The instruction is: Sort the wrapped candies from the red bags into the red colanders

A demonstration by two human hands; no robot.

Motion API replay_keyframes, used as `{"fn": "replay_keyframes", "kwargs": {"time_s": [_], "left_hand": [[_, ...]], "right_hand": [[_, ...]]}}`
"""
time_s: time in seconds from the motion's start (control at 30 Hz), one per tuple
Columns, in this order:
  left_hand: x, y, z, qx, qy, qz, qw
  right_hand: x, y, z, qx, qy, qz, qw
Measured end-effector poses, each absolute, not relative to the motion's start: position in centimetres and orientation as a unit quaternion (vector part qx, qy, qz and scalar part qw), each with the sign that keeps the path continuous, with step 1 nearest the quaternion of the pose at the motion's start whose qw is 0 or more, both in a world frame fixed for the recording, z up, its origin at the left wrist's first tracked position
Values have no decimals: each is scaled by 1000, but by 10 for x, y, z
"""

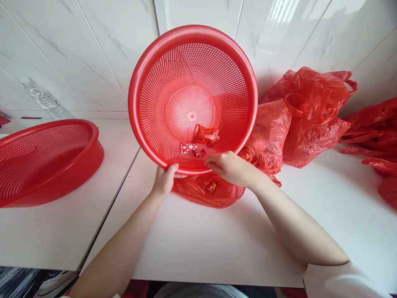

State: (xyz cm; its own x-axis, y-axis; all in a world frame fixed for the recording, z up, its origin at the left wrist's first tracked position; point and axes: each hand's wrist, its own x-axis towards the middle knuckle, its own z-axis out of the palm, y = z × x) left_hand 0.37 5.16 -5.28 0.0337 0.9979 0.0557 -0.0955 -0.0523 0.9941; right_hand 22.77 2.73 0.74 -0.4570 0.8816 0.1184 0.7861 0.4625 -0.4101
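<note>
A round red perforated basket (192, 34) is tilted so that its inside faces me. My left hand (165, 179) grips its near rim, thumb on top. Over the rim, right of centre, is my right hand (223, 165), its fingers bent together beside the wrapped pieces; whether they hold anything is hidden. Low inside the basket lie a red wrapped packet (205, 135), a polka-dot packet (188, 147) and a small dark red piece (199, 153). Beneath the basket a red plastic bag (198, 194) shows a small yellow-marked wrapper (212, 187) inside.
A second red basket (93, 165) stands on the white table (217, 244) at the left, with a clear plastic bottle (49, 101) behind it. Filled red bags (310, 99) sit at the right, more red bags (375, 128) beyond. A tiled wall rises behind.
</note>
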Motion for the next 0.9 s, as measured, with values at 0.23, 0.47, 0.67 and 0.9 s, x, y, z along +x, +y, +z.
{"fn": "replay_keyframes", "kwargs": {"time_s": [0.23,0.47,0.67,0.9], "left_hand": [[10,42,-50,509,449,482,555],[7,46,-48,495,440,509,549],[6,48,-49,499,440,529,527],[7,48,-48,497,447,527,525]], "right_hand": [[221,49,-24,-509,-843,96,144],[226,54,-24,-447,-761,311,354],[227,56,-19,-414,-632,518,401],[226,49,-18,-398,-712,472,336]]}}
